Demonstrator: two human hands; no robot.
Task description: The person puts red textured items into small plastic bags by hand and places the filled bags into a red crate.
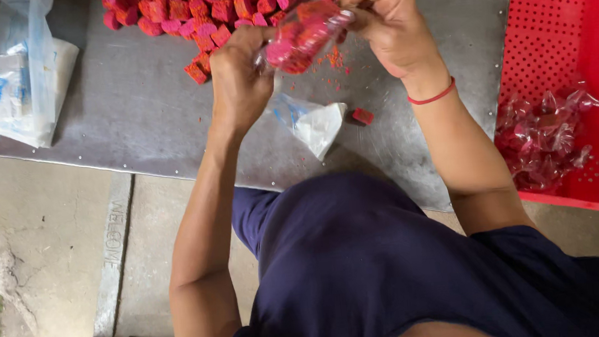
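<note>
Both my hands hold one small clear plastic bag point(300, 37) filled with red and pink cubes, above a grey metal table point(128, 104). My left hand point(237, 76) grips its left end in a closed fist. My right hand point(388, 20), with a red band at the wrist, pinches the bag's right end. A heap of loose red cubes point(227, 1) lies on the table just beyond my hands. One stray cube point(362, 116) and an empty clear bag point(313, 120) lie below my hands.
A red perforated crate point(577, 36) at the right holds several filled clear bags point(542, 140). A stack of empty plastic bags point(17, 77) lies at the table's left end. Concrete floor shows below the table's near edge.
</note>
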